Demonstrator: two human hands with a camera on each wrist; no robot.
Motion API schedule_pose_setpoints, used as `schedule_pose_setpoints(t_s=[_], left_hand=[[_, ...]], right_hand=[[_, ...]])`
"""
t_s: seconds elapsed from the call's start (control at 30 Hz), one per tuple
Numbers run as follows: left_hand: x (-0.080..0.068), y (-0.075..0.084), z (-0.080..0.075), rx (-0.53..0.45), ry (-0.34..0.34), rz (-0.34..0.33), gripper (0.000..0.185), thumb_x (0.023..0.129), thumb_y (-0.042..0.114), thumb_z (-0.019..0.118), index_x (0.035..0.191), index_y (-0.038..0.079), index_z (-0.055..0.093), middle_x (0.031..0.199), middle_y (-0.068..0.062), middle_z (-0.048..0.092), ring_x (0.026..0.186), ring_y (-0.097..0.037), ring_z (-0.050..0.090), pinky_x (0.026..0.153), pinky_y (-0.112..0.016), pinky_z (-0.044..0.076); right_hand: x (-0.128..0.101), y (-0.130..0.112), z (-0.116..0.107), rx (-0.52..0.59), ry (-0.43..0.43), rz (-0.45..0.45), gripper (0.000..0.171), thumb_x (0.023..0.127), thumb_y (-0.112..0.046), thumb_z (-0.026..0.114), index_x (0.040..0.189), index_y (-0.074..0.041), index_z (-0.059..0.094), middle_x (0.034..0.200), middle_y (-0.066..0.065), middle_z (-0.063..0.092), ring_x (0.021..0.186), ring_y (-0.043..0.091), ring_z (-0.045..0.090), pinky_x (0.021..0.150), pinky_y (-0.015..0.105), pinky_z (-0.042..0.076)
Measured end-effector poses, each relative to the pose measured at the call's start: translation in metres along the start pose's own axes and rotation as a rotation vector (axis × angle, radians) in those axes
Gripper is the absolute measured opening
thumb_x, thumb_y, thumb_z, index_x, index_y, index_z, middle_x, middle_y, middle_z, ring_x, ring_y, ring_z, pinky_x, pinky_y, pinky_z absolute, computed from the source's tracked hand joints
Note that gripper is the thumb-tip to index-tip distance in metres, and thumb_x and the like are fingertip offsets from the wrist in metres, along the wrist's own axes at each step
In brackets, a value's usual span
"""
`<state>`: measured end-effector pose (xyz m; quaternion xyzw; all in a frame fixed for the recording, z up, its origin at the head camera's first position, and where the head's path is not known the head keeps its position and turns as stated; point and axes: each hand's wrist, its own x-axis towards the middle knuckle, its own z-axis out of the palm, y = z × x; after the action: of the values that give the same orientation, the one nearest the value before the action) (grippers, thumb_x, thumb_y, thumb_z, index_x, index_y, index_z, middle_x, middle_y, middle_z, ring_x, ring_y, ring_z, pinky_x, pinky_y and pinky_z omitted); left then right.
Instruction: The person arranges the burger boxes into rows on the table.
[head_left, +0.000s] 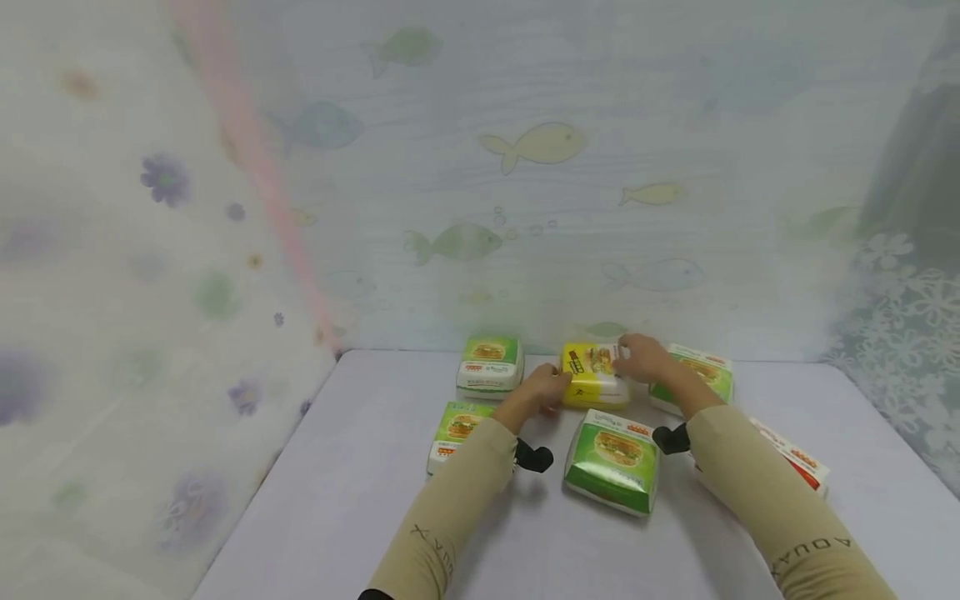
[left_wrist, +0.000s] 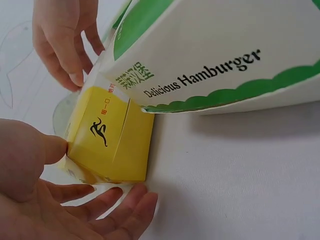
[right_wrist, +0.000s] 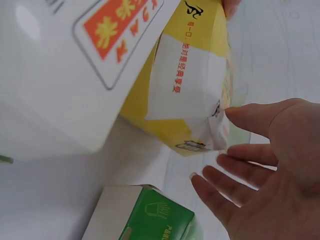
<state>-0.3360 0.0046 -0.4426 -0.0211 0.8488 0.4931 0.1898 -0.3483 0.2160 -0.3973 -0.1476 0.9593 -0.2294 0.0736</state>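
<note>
A yellow burger box (head_left: 596,377) with white panels and a burger picture sits at the back of the table between my two hands. At its left side is my left hand (head_left: 542,390); in the left wrist view the thumb (left_wrist: 52,149) touches one corner and the loosely extended fingers (left_wrist: 100,200) lie along the side. My right hand (head_left: 647,360) is at the far right corner. Its thumb (right_wrist: 250,117) touches that corner in the right wrist view, with the other fingers (right_wrist: 215,192) spread and mostly apart from the box.
Green-and-white burger boxes stand around: back left (head_left: 489,367), front left (head_left: 459,425), front middle (head_left: 613,458) and back right (head_left: 701,375). A red-and-white box (head_left: 798,458) is partly behind my right sleeve. A fish-patterned curtain (head_left: 450,183) hangs behind the white table (head_left: 322,500).
</note>
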Motion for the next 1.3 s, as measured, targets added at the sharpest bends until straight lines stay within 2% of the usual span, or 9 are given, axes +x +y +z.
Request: schedule_pose_setpoints(t_s=[0.23, 0.3, 0.5, 0.73, 0.87, 1.0, 1.1, 1.2, 1.3], left_hand=[[-0.005, -0.002, 0.003, 0.028, -0.042, -0.005, 0.066, 0.108, 0.043, 0.048, 0.154, -0.001, 0.031, 0.109, -0.015, 0.057, 0.082, -0.028, 0.062, 0.078, -0.041, 0.057], [-0.007, -0.002, 0.007, 0.026, -0.046, -0.008, 0.068, 0.107, 0.044, 0.05, 0.152, -0.002, 0.031, 0.104, -0.015, 0.056, 0.078, -0.026, 0.062, 0.073, -0.039, 0.056], [-0.007, -0.001, 0.013, -0.015, -0.032, 0.01, 0.052, 0.108, 0.036, 0.05, 0.144, -0.001, 0.039, 0.095, -0.013, 0.058, 0.073, -0.024, 0.06, 0.067, -0.035, 0.052], [-0.004, -0.002, 0.004, -0.054, 0.039, 0.043, 0.046, 0.11, 0.026, 0.047, 0.148, 0.0, 0.043, 0.115, -0.013, 0.06, 0.085, -0.022, 0.062, 0.082, -0.039, 0.059], [-0.004, -0.003, -0.001, -0.062, 0.001, 0.051, 0.05, 0.111, 0.027, 0.044, 0.152, 0.0, 0.037, 0.125, -0.017, 0.058, 0.095, -0.026, 0.063, 0.088, -0.041, 0.057], [-0.009, -0.005, -0.005, 0.009, -0.036, 0.055, 0.062, 0.11, 0.032, 0.044, 0.157, -0.004, 0.025, 0.141, -0.024, 0.05, 0.105, -0.029, 0.058, 0.093, -0.042, 0.053], [-0.015, -0.005, -0.005, 0.036, -0.048, 0.053, 0.065, 0.109, 0.033, 0.044, 0.156, -0.007, 0.022, 0.13, -0.025, 0.054, 0.095, -0.028, 0.06, 0.088, -0.042, 0.054], [-0.02, -0.003, -0.003, 0.006, -0.064, 0.06, 0.062, 0.11, 0.031, 0.045, 0.153, -0.008, 0.023, 0.105, -0.019, 0.058, 0.081, -0.027, 0.061, 0.08, -0.041, 0.057], [-0.025, -0.001, 0.001, -0.016, -0.068, 0.062, 0.064, 0.109, 0.028, 0.047, 0.155, -0.007, 0.02, 0.1, -0.015, 0.056, 0.08, -0.024, 0.06, 0.08, -0.04, 0.057]], right_hand=[[-0.002, 0.005, 0.0, -0.018, -0.002, -0.005, 0.057, 0.101, -0.014, 0.053, 0.143, 0.022, 0.037, 0.145, 0.044, 0.038, 0.136, 0.06, 0.035, 0.114, 0.065, 0.031], [-0.002, 0.006, 0.0, -0.026, -0.003, -0.024, 0.053, 0.101, -0.012, 0.051, 0.14, 0.021, 0.04, 0.142, 0.043, 0.042, 0.134, 0.059, 0.038, 0.113, 0.065, 0.033], [-0.003, 0.004, -0.001, -0.047, -0.012, -0.082, 0.022, 0.098, -0.007, 0.053, 0.11, 0.011, 0.058, 0.108, 0.028, 0.061, 0.102, 0.045, 0.059, 0.088, 0.058, 0.049], [-0.006, -0.003, 0.001, -0.037, -0.041, -0.06, 0.034, 0.097, -0.008, 0.059, 0.118, 0.019, 0.058, 0.113, 0.033, 0.062, 0.104, 0.046, 0.061, 0.088, 0.057, 0.052], [-0.008, -0.005, 0.0, -0.043, -0.047, -0.035, 0.032, 0.098, -0.01, 0.06, 0.114, 0.017, 0.058, 0.109, 0.029, 0.062, 0.098, 0.041, 0.06, 0.086, 0.054, 0.052], [-0.01, -0.007, -0.003, -0.043, -0.048, -0.012, 0.042, 0.1, -0.012, 0.057, 0.125, 0.022, 0.052, 0.122, 0.038, 0.057, 0.114, 0.052, 0.056, 0.097, 0.059, 0.049], [-0.011, -0.007, -0.005, -0.049, -0.041, 0.0, 0.049, 0.101, -0.013, 0.055, 0.132, 0.024, 0.046, 0.133, 0.044, 0.049, 0.126, 0.059, 0.047, 0.105, 0.063, 0.043], [-0.01, -0.007, -0.006, -0.043, -0.041, 0.003, 0.05, 0.102, -0.013, 0.054, 0.135, 0.024, 0.044, 0.136, 0.044, 0.047, 0.129, 0.059, 0.045, 0.107, 0.063, 0.042], [-0.008, -0.007, -0.006, -0.033, -0.056, -0.009, 0.051, 0.104, -0.016, 0.052, 0.136, 0.023, 0.044, 0.137, 0.043, 0.047, 0.129, 0.058, 0.045, 0.105, 0.062, 0.043]])
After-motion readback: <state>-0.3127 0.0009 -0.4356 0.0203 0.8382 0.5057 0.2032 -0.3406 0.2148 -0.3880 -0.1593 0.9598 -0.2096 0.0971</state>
